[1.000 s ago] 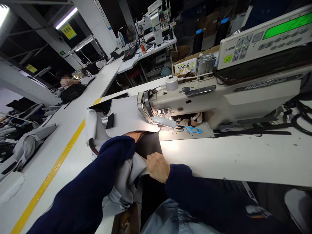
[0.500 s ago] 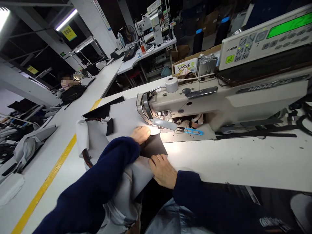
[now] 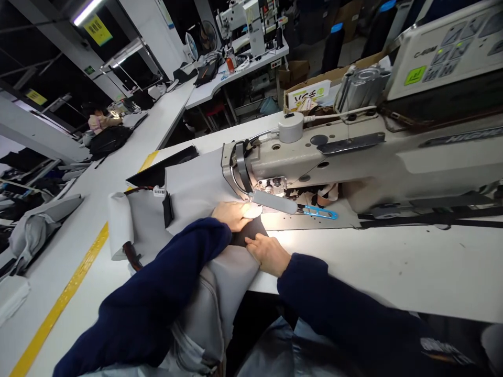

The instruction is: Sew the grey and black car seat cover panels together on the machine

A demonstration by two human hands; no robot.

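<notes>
Grey fabric [image 3: 196, 178] with a dark underside lies under the head of a sewing machine [image 3: 275, 167]. Close to the lit needle area, my left hand [image 3: 232, 214] is closed on the fabric, its fingertips partly lost in the glare. My right hand [image 3: 270, 255] pinches the near edge of the fabric beside a dark grey patch [image 3: 247, 233]. More of the cloth hangs over the table edge toward my lap. Blue thread snips [image 3: 320, 212] lie on the machine bed, just right of the lamp arm [image 3: 275, 201].
The white table [image 3: 353, 262] carries a yellow tape strip [image 3: 74, 285] on the left. A control panel [image 3: 444, 57] sits above the machine. Behind stand a cardboard box [image 3: 334, 76] and another sewing machine [image 3: 251, 26]. A person [image 3: 100, 121] sits far left among piled fabric.
My right hand has moved up and slightly toward the needle, drawing the near fabric edge with it. My left hand stays by the needle. The camera view has shifted a little.
</notes>
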